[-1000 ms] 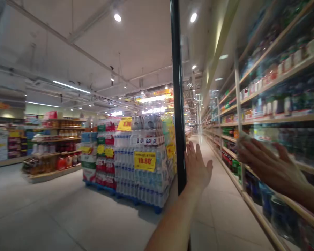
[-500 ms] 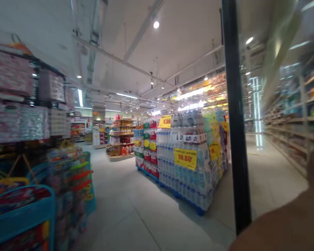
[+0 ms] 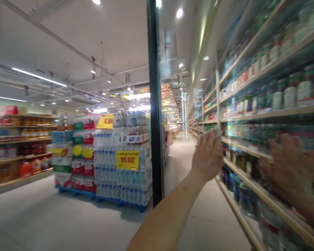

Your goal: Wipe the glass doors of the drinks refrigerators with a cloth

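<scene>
My left hand (image 3: 208,157) reaches forward at the end of a bare forearm, fingers together and stretched upward, back of the hand toward me. It holds nothing and is at the glass pane just right of a tall black door frame (image 3: 155,104). My right hand (image 3: 290,170) comes in from the lower right, blurred, with fingers spread and nothing in them. It hovers in front of the drinks shelves (image 3: 264,115), which look hazy as if seen through glass. I cannot tell whether either hand touches the pane.
A pallet stack of bottled water (image 3: 125,164) with a yellow price sign (image 3: 127,159) stands left of the frame. Shelves of goods (image 3: 21,146) line the far left. A long tiled aisle (image 3: 183,153) runs ahead between the stack and the right-hand shelving.
The view swung left toward baskets and hanging goods half a second ago, then back right. Both hands are in view again, the left one further right of the black frame than before.
</scene>
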### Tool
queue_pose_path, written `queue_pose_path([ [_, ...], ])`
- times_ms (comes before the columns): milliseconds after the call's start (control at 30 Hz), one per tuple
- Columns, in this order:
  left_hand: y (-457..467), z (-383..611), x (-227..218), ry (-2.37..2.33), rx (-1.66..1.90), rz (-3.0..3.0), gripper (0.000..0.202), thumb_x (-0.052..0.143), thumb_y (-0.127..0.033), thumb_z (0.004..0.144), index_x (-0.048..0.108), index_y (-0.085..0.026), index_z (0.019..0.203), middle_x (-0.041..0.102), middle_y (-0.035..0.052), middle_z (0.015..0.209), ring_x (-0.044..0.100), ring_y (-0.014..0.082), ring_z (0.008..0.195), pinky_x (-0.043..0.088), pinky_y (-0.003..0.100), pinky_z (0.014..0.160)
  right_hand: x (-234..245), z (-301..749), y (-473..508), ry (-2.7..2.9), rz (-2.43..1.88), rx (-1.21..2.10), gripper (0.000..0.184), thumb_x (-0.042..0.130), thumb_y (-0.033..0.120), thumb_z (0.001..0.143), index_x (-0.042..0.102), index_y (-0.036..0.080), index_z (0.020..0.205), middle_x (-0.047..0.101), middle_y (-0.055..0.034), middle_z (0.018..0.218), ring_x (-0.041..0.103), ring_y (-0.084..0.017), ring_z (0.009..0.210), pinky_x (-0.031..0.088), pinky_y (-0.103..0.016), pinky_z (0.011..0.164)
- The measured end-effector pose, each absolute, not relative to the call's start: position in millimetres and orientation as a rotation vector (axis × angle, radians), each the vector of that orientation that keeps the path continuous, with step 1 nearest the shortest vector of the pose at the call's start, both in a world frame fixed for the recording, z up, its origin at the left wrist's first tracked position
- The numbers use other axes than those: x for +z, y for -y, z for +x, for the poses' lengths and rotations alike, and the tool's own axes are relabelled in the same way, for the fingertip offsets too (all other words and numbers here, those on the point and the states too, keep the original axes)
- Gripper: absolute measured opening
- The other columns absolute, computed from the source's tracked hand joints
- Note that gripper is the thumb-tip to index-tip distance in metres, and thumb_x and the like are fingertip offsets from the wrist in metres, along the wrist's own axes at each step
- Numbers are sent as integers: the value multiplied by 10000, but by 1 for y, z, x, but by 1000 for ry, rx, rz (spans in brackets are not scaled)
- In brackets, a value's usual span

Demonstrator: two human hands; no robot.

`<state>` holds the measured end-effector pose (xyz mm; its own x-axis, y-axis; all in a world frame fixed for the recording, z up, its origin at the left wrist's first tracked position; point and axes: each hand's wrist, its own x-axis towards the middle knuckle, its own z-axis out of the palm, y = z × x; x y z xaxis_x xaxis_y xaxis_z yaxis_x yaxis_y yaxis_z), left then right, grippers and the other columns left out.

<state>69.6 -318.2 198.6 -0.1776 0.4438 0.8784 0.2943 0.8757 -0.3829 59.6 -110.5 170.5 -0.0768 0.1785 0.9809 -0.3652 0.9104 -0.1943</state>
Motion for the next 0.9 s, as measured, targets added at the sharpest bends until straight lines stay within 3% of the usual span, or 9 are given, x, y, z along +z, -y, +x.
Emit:
queue_pose_path([
  [100, 310, 68, 204, 1689, 396, -846, 547, 245, -217, 902, 140, -148, 1435, 266, 64, 1487, 107, 172, 1390, 259, 388, 1112, 159, 67, 82, 1619, 237, 322, 483, 297, 353, 892, 456, 157, 1305, 389, -145, 1413, 282, -250, 1348, 136, -518, 1096],
  [267, 347, 70, 232, 1406, -3, -238, 585, 342, -263, 898, 146, -104, 1425, 248, 168, 1477, 156, 254, 1388, 264, 485, 1094, 136, 52, 66, 1570, 96, 283, 531, 359, 309, 879, 328, 156, 1387, 348, -173, 1429, 246, -269, 1361, 189, -530, 1083],
  [367, 324, 68, 209, 1466, 373, -759, 571, 327, -232, 894, 151, -142, 1429, 223, 109, 1497, 147, 204, 1391, 218, 399, 1125, 129, 46, 62, 1535, 57, 295, 576, 363, 311, 886, 236, 154, 1425, 326, -185, 1438, 239, -296, 1360, 243, -553, 1050],
  [467, 302, 67, 208, 1448, 645, -1055, 511, 340, -230, 893, 264, -181, 1396, 289, 62, 1477, 191, 173, 1382, 202, 376, 1129, 121, 49, 46, 1587, 114, 263, 550, 347, 291, 891, 241, 206, 1424, 350, -144, 1435, 287, -278, 1344, 258, -527, 1051],
  [533, 302, 66, 228, 1508, 469, -788, 507, 325, -174, 890, 268, -170, 1394, 318, 80, 1462, 187, 192, 1383, 216, 416, 1118, 112, 54, 33, 1616, 112, 256, 551, 347, 284, 890, 235, 222, 1425, 337, -134, 1443, 302, -277, 1336, 264, -521, 1050],
  [600, 309, 65, 242, 1516, 196, -438, 527, 343, -235, 899, 238, -126, 1403, 296, 138, 1463, 174, 238, 1386, 207, 475, 1108, 99, 60, 26, 1625, 121, 244, 564, 351, 272, 885, 214, 224, 1430, 314, -134, 1455, 291, -280, 1341, 270, -521, 1047],
  [667, 313, 66, 235, 1507, 223, -490, 530, 378, -256, 890, 272, -106, 1387, 286, 153, 1464, 158, 249, 1389, 202, 464, 1110, 88, 65, 29, 1649, 178, 214, 576, 357, 250, 878, 202, 227, 1432, 306, -129, 1459, 284, -275, 1345, 267, -516, 1052],
  [800, 323, 74, 197, 1438, 783, -1254, 439, 367, -246, 895, 384, -218, 1332, 253, 10, 1494, 179, 168, 1385, 153, 358, 1137, 75, 76, 46, 1690, 274, 181, 573, 382, 226, 864, 239, 242, 1419, 314, -120, 1457, 304, -274, 1336, 266, -517, 1052],
  [900, 345, 79, 202, 1598, 604, -923, 442, 331, -202, 903, 366, -206, 1343, 300, 24, 1474, 149, 156, 1392, 134, 387, 1136, 76, 82, 57, 1661, 315, 210, 569, 394, 224, 860, 256, 249, 1411, 314, -118, 1457, 316, -283, 1329, 279, -527, 1041],
])
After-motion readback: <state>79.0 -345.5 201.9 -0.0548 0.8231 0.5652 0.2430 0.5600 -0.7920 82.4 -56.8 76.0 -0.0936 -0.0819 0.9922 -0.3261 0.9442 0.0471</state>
